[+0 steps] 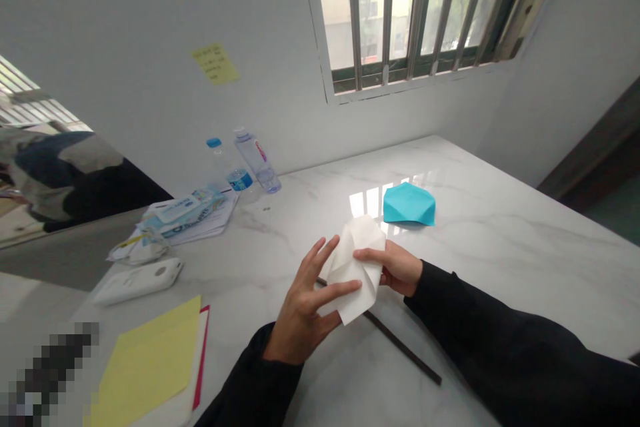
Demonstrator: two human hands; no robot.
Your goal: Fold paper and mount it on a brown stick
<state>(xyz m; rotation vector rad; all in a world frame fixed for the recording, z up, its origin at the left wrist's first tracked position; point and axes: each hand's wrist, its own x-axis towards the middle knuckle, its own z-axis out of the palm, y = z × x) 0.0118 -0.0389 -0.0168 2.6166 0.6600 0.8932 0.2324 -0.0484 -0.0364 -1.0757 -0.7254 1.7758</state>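
A folded sheet of white paper (357, 260) is held up above the table between both hands. My left hand (313, 303) grips its lower left side, thumb behind and index finger lying across the front, with the other fingers spread. On the right edge, my right hand (395, 263) pinches the paper, its index finger pressed over a fold. Beneath the paper a thin dark stick (405, 347) lies slantwise on the table, partly hidden. Just beyond my right hand sits a folded piece of turquoise paper (410, 205).
Yellow paper (150, 353) tops a stack at the lower left. Behind it are a white device (140, 281), a wipes packet (185, 213) on papers, and two plastic bottles (257, 160). The marble-patterned table (500, 233) meets the wall below a barred window (415, 13).
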